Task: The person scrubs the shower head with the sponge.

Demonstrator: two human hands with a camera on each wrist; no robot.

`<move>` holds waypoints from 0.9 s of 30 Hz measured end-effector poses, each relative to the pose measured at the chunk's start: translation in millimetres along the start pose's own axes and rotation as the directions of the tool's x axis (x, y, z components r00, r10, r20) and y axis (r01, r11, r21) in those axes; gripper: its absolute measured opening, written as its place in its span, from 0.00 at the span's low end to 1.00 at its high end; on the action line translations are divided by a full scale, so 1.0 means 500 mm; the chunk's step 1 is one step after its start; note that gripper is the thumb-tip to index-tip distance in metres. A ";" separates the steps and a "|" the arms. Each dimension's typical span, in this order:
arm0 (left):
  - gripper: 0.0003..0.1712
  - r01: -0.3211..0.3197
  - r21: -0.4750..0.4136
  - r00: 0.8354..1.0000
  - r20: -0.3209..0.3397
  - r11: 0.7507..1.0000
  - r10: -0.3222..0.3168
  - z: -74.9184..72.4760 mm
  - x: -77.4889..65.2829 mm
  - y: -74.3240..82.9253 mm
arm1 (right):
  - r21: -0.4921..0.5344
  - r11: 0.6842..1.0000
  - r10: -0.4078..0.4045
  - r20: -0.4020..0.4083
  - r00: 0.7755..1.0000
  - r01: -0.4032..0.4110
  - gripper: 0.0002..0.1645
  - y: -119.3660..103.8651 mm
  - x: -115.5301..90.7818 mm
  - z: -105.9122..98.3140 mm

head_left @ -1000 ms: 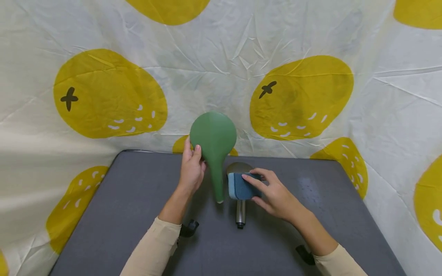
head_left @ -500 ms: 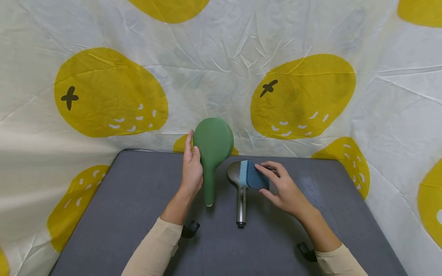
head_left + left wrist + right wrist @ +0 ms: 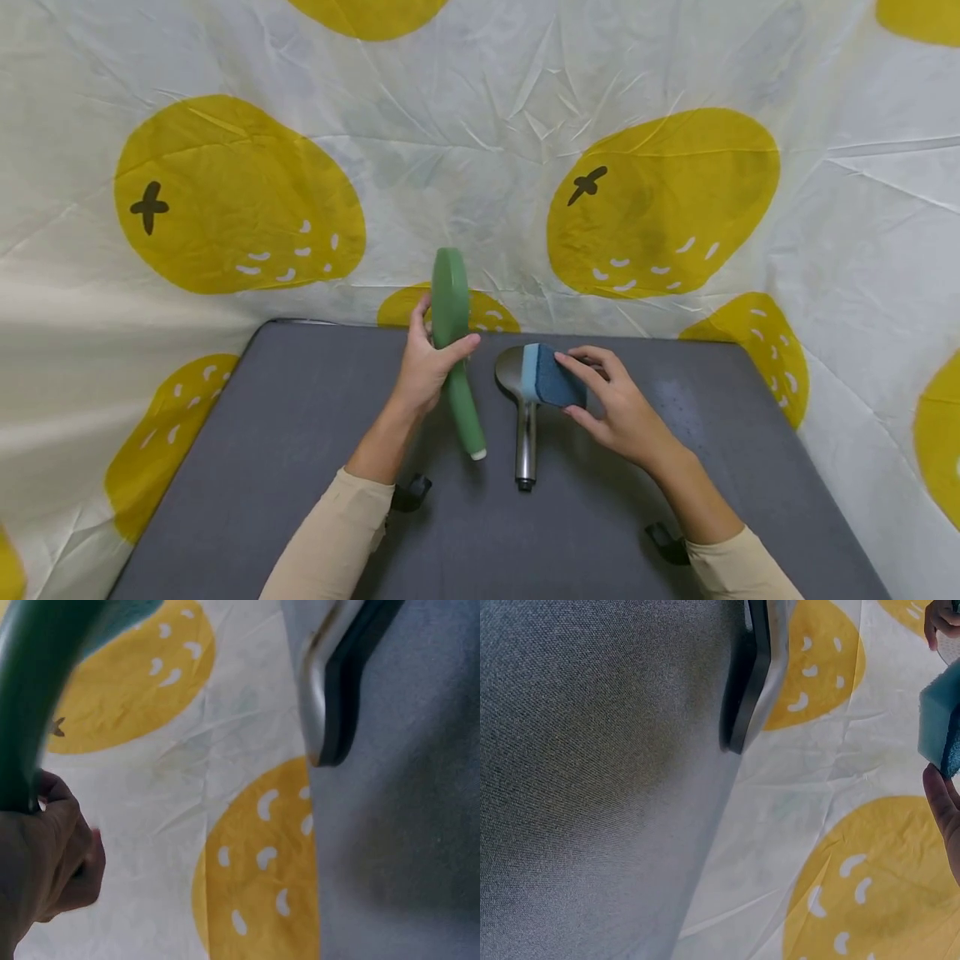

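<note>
Near the middle of the head view, my left hand (image 3: 423, 371) grips a green shower head (image 3: 450, 296) at its neck, the thumb across the near side. The shower head is turned edge-on, with its handle slanting down to a pale end. My right hand (image 3: 626, 412) pinches a two-tone blue sponge (image 3: 558, 377), light on one side and dark on the other. In the right wrist view, the sponge (image 3: 937, 724) appears at the right edge. A silver shower head (image 3: 527, 442) lies on the table between the hands; the sponge overlaps part of it in the head view.
The grey table (image 3: 300, 433) reaches back to a white curtain (image 3: 450, 183) with large yellow fruit prints. Dark straps or camera mounts (image 3: 666, 543) sit by both wrists.
My left hand has turned the green shower head from its broad back to edge-on, the thumb now crossing it. The right hand has drawn the sponge a little to the right, uncovering more silver shower head.
</note>
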State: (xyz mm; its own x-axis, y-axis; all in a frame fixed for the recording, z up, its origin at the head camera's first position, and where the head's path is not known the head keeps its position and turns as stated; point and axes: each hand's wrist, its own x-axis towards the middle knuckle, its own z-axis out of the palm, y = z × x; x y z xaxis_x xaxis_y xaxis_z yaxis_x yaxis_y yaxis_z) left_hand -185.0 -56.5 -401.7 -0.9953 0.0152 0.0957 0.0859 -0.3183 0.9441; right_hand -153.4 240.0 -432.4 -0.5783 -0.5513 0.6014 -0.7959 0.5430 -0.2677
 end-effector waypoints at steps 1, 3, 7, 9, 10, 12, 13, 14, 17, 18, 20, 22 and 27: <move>0.52 0.000 -0.010 1.000 0.010 1.000 0.000 0.001 0.000 -0.001 | -0.001 1.000 -0.006 -0.004 1.000 0.006 0.36 0.000 0.000 0.000; 0.46 -0.009 -0.041 0.999 0.044 0.999 0.011 0.005 -0.001 -0.002 | -0.004 1.000 -0.007 0.000 1.000 0.007 0.36 -0.001 0.001 0.001; 0.41 -0.023 -0.088 0.994 0.108 0.996 0.033 0.008 -0.003 -0.010 | -0.003 0.999 0.033 0.028 0.999 -0.033 0.38 -0.005 0.000 0.000; 0.40 -0.042 -0.090 0.993 0.110 0.995 0.052 0.008 -0.004 -0.015 | -0.009 0.999 0.033 0.022 0.999 -0.033 0.39 -0.006 0.000 0.001; 0.40 -0.047 -0.087 0.993 0.105 0.995 0.056 0.008 -0.005 -0.017 | -0.013 0.999 0.029 0.016 0.999 -0.029 0.40 -0.006 0.000 0.002; 0.40 -0.051 -0.076 0.995 0.086 0.996 0.057 0.007 -0.007 -0.017 | -0.018 1.000 0.017 0.007 1.000 -0.017 0.46 -0.007 0.000 0.003; 0.40 -0.048 -0.074 0.996 0.074 0.996 0.054 0.008 -0.007 -0.017 | -0.019 1.000 0.004 -0.004 1.000 -0.004 0.49 -0.006 0.000 0.004; 0.39 -0.041 -0.072 0.997 0.063 0.997 0.045 0.008 -0.008 -0.017 | -0.020 1.000 -0.007 -0.013 1.000 0.007 0.50 -0.006 0.000 0.004; 0.39 -0.003 -0.099 0.998 0.067 0.995 0.010 0.010 -0.011 -0.014 | 0.002 1.000 -0.002 -0.005 1.000 0.002 0.39 -0.007 -0.001 0.005; 0.39 0.005 -0.114 0.997 0.076 0.994 0.004 0.010 -0.012 -0.013 | 0.012 1.000 -0.001 0.000 1.000 0.001 0.37 -0.007 -0.001 0.005; 0.38 0.023 -0.149 0.995 0.098 0.989 -0.008 0.011 -0.013 -0.013 | 0.026 1.000 -0.002 0.005 1.000 0.002 0.37 -0.010 0.000 0.006; 0.38 0.032 -0.170 0.991 0.137 0.985 -0.008 0.012 -0.014 -0.015 | 0.031 1.000 -0.005 0.012 1.000 0.005 0.38 -0.014 0.002 0.007; 0.35 0.049 -0.178 0.973 0.231 0.983 -0.007 0.012 -0.019 -0.020 | 0.027 1.000 -0.010 0.010 1.000 0.009 0.38 -0.022 0.009 0.005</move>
State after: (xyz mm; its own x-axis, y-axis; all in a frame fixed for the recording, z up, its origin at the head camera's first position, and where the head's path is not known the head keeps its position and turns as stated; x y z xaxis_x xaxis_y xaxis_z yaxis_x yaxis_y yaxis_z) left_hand -176.3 -47.8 -410.0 -0.9587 0.2356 0.1591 0.0274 -0.4805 0.8766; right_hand -147.9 229.9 -428.7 -0.5723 -0.5626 0.5966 -0.8059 0.5203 -0.2825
